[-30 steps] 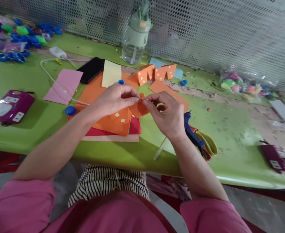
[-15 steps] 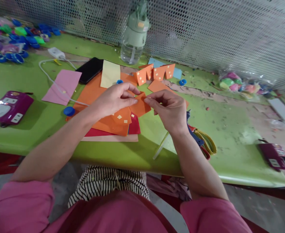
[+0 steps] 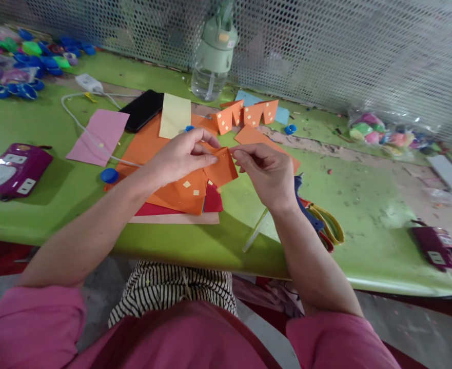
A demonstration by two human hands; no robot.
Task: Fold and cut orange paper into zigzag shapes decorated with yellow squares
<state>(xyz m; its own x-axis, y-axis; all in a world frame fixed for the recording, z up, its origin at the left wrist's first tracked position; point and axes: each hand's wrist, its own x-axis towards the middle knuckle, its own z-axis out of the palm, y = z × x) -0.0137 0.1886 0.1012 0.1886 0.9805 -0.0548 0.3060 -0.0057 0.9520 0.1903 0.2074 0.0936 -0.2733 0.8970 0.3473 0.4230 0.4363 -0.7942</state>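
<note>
Paper stack (image 3: 144, 144) between 2 socket boxes (image 3: 16, 170), bottle (image 3: 213, 59) behind, scissors (image 3: 331, 215) to the right

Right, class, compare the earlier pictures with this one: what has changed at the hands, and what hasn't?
The fingertips, close together at first, have parted: the right hand shifted slightly right, baring more of the orange piece. The left hand still holds it; whether the right grips its corner is unclear. The bottle, phone and scissors stayed put.
</note>
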